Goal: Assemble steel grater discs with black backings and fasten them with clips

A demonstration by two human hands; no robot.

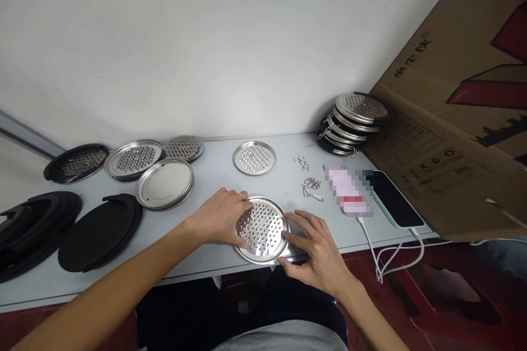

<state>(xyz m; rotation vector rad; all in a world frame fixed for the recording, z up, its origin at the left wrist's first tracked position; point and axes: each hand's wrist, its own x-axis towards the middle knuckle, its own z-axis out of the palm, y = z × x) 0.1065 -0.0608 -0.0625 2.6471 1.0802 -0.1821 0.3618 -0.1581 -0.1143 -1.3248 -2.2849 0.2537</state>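
A round metal grater plate (263,230) with rows of raised holes is at the table's front edge, in front of me. My left hand (222,216) grips its left rim, thumb on the near side and fingers on the far side. On the right, my right hand (315,247) has its fingertips and thumb at the rim, curved around that edge. Beyond it, a second grater plate (254,158) lies flat by the wall. Small metal rings (301,163) and several metal clasps (313,187) lie to the right of the plates.
At left are stacked plain metal discs (164,184), grater plates (134,159), and black round holders (101,233). A stack of assembled graters (358,109) stands at back right beside a cardboard box (415,142). Two phones, one dark-screened (397,197), have white cables (381,269) hanging off the edge.
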